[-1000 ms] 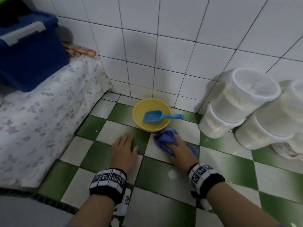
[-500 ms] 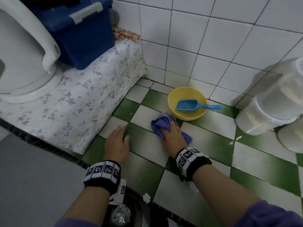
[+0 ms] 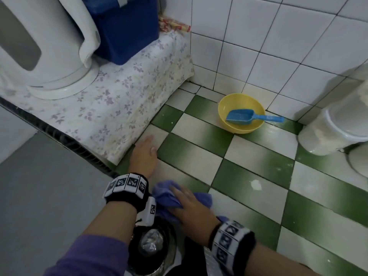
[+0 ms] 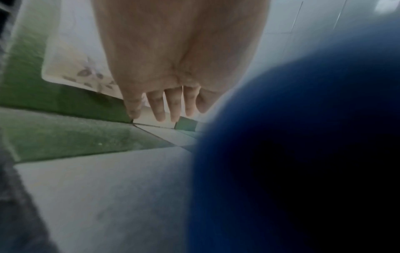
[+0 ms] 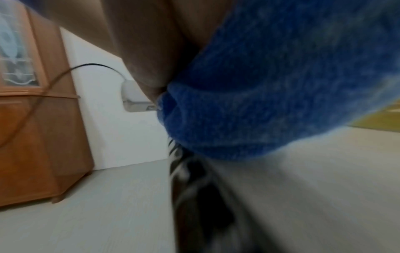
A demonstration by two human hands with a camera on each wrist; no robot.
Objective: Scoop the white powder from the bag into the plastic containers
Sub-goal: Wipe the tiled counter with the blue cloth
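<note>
My right hand presses down on a crumpled blue cloth on the green-and-white tiled floor, close to my body, fingers lying over it. In the right wrist view the cloth bunches under the palm. My left hand rests flat on the tiles beside a floral-covered step, its fingers straight. A blue scoop lies in a yellow bowl by the wall. Lidded plastic containers holding pale powder stand at the right. No bag is in view.
A small white powder spot marks a green tile. A blue bin and a white appliance sit on the floral-covered platform at the left. A dark round object with crinkled foil sits below my wrists.
My right hand has dragged the cloth back from beside the yellow bowl toward my body. The view has swung left and down. The left hand stays flat on the tiles.
</note>
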